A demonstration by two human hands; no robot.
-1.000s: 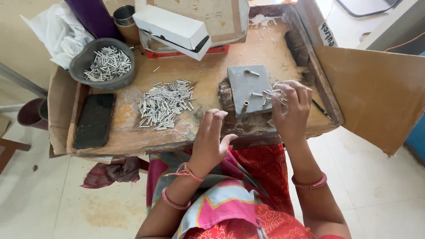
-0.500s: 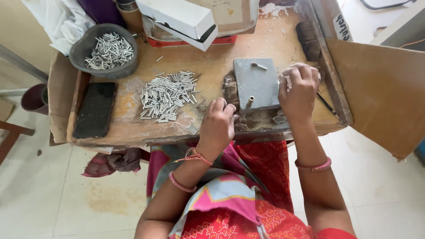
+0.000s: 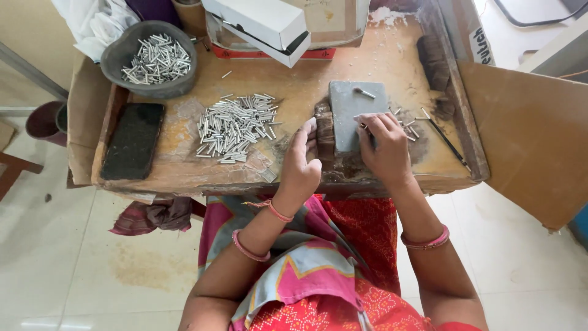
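While a second ago both hands hung near the slab edges, now right hand (image 3: 384, 147) lies on grey slab (image 3: 356, 114), fingers curled onto thin metal pins (image 3: 409, 127). Left hand (image 3: 301, 164) sits loose, holding nothing, by the wood block (image 3: 324, 130). Pin pile (image 3: 234, 126) lies left; table (image 3: 380, 52) has a raised right wall, open room centre-back.

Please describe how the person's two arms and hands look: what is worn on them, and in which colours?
Both arms are bare, with no sleeves and no gloves. The left hand has two thin pink bangles behind it, one at the wrist and one higher on the forearm. The right hand has a pink bangle at its wrist. No rings can be made out.
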